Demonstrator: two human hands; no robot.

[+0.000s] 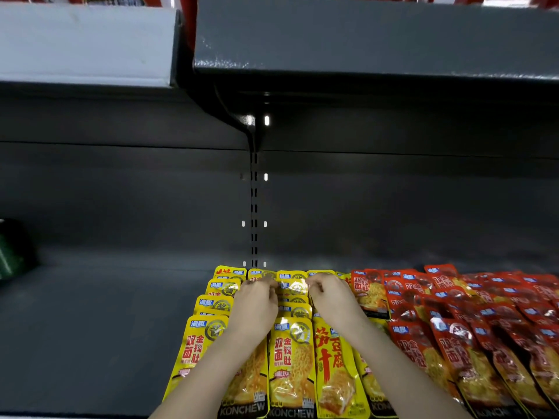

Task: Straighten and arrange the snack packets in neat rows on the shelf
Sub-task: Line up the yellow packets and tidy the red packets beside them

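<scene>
While both hands stretch over the yellow rows to their far end, the dark grey metal shelf (106, 328) shows a broad run of open deck left of the packets, out to a blurred green object (9, 255) at the left edge. Overhead, an upper grey shelf (363, 40) juts forward, with tall room between it and the deck. A slotted metal upright (254, 207) runs down the back panel to just behind the farthest packets.

Yellow foil snack packets (292, 358) lie flat in overlapping rows mid-shelf, from the near edge almost to the back panel. Red foil snack packets (453, 352), overlapping and more slanted, fill the right side and touch the yellow ones.

The left hand (255, 303) has its fingers (257, 285) curled narrowly onto the top edge of a far yellow packet. The right hand (329, 297) pinches one in the neighbouring row just beside it.
</scene>
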